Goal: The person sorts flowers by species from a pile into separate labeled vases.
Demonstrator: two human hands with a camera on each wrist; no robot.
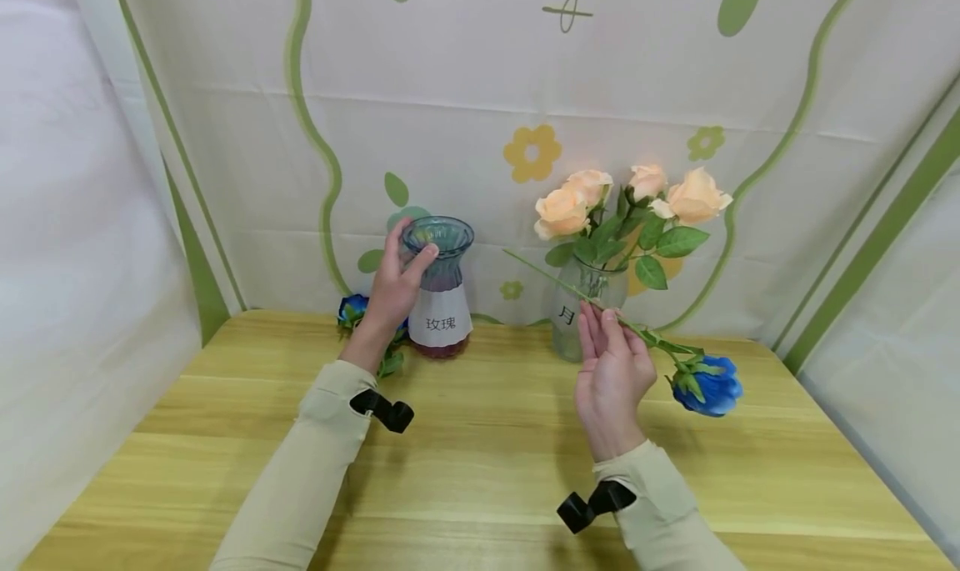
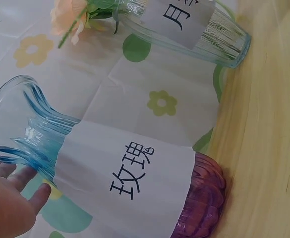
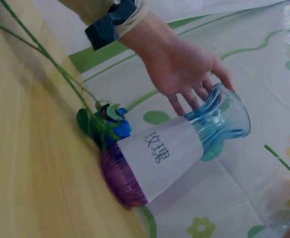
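Observation:
A glass vase (image 1: 441, 317), blue at the neck and purple at the base, stands upright with a white paper label. My left hand (image 1: 396, 283) grips it by the rim and neck, thumb at the front edge. In my right hand (image 1: 617, 371), the thumb and fingers pinch the green stem of a blue rose (image 1: 708, 385). Its bloom points down to the right, while the bare stem end points up and left toward the vase. Behind the right hand stands a second glass vase (image 1: 566, 338) holding several peach roses (image 1: 693, 197).
More blue rose (image 3: 117, 128) lies on the wooden table (image 1: 480, 463) beside the purple base, partly hidden by the left arm in the head view. A white printed cloth (image 1: 435, 137) hangs close behind both vases.

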